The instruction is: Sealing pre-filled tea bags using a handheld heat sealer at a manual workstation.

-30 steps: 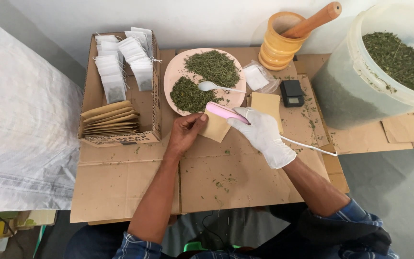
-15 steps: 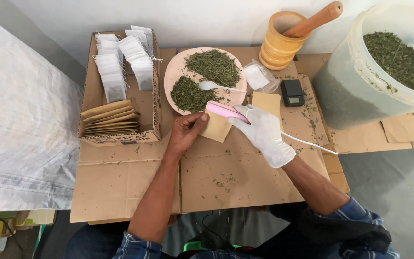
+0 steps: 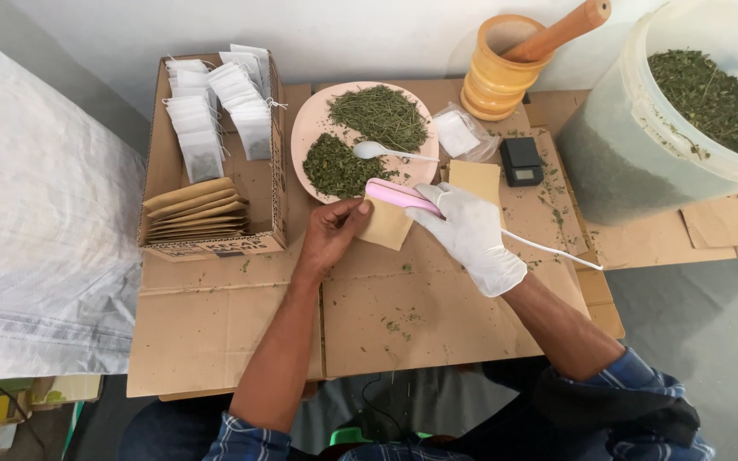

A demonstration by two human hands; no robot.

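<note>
Nearest the viewer, on flattened cardboard (image 3: 241, 333) strewn with green flecks, a brown paper pouch (image 3: 386, 224) is pinned at its left edge by the bare left hand (image 3: 332, 232), whose fingers are curled onto it. A pink heat sealer (image 3: 403, 197) with a white cord (image 3: 553, 249) is gripped by the gloved right hand (image 3: 470, 235) and held clamped across the pouch's top edge. Compared with half a second and a second ago, almost nothing is changed: both hands and the sealer are kept in place, so the seal is judged still under way. Farther off, a pink plate (image 3: 318, 119) of dried herbs, a white spoon (image 3: 386, 152) and a box (image 3: 277, 188) of tea bags are seen unmoved.
</note>
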